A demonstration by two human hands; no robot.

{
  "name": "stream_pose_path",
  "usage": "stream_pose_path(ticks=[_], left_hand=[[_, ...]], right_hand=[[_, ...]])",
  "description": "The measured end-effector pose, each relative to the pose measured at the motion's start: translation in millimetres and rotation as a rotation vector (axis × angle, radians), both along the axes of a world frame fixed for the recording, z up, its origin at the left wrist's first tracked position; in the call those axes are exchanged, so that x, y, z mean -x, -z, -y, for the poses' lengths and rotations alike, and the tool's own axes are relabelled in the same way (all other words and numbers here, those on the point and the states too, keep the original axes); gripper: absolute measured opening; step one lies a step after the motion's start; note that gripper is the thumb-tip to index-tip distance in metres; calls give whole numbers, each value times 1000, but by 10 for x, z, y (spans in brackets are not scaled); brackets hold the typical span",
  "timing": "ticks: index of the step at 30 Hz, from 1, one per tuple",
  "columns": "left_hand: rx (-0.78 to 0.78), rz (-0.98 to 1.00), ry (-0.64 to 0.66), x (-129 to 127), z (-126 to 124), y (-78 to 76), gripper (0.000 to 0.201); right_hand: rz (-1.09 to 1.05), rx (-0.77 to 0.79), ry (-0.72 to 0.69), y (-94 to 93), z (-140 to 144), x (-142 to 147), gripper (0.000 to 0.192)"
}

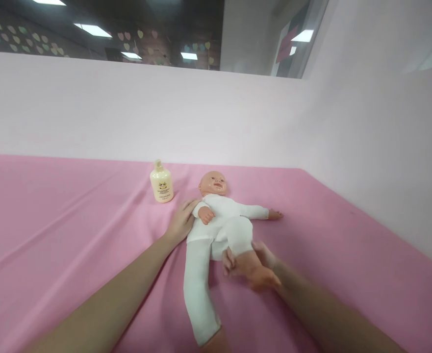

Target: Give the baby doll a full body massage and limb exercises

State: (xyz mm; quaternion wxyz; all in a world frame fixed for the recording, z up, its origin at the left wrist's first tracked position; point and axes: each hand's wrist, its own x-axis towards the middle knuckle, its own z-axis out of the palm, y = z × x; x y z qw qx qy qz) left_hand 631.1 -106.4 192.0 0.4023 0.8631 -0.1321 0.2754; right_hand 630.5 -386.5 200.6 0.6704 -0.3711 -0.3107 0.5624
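Doll (219, 215) lies on back on pink cloth (54, 220), near bottle (162, 185). Left hand (181, 223) flat, open, touching doll's side. Right hand (245, 262) closed around bare leg. Doll looks light; body soft and floppy, head and feet hard. Best hold: under body.

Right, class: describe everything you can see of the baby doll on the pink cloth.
The baby doll lies on its back on the pink cloth, head towards the wall, face up. Its head, hands and feet look like peach plastic; a white one-piece suit covers body, arms and legs. One arm stretches out sideways, the other bends over its chest. The left hand rests flat against its shoulder side. The right hand has a grip on one bare lower leg, bent up; the other leg lies straight. A cream bottle stands near its head, apart.
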Motion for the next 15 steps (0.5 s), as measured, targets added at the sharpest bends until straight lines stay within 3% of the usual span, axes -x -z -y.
stream_pose_path(ticks=[3, 5, 15], left_hand=[[-32, 5, 7, 22, 10, -27, 48], [-40, 8, 5, 23, 10, -25, 49], [-39, 14, -3, -4, 2, -8, 48]], right_hand=[[-183, -15, 166, -110, -20, 17, 53], [-244, 0, 215, -144, -29, 29, 54], [-191, -21, 156, -81, -31, 0, 62]])
